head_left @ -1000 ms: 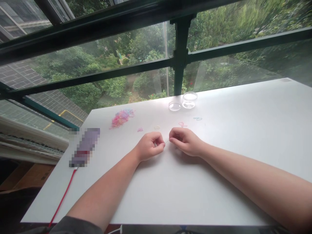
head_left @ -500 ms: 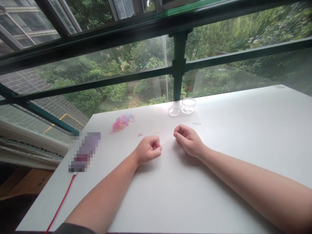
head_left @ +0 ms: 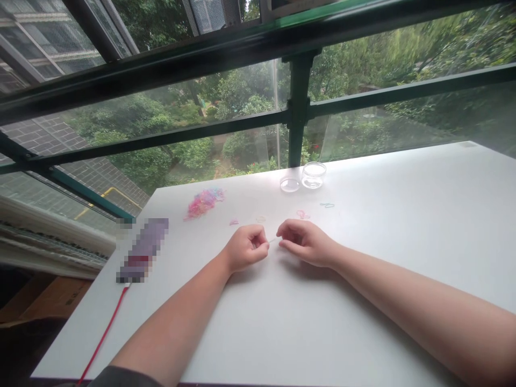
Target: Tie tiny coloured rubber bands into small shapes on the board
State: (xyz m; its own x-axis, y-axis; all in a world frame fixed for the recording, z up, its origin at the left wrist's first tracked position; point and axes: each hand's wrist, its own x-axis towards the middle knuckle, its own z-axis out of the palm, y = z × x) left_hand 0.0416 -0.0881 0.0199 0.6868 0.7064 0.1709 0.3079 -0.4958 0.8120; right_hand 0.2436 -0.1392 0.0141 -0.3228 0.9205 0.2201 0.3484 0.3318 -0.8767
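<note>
Colourful bands point(head_left: 205, 204) dot a white table point(head_left: 258, 322) — green-framed window point(head_left: 299, 91) behind.

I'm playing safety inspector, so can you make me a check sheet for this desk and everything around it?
Surface: white table.
Job's things: pale thin strand, colourful pile, pink loops, blue-green loop.
Clutter: clear jar, clear round dish or lid, pixelated device.
Hands: left hand pinches the strand; right hand has thumb and forefinger apart, contact unclear.
Cables: red cable runs from the device to the near edge.
Surroundings: green window frame, trees outside.
</note>
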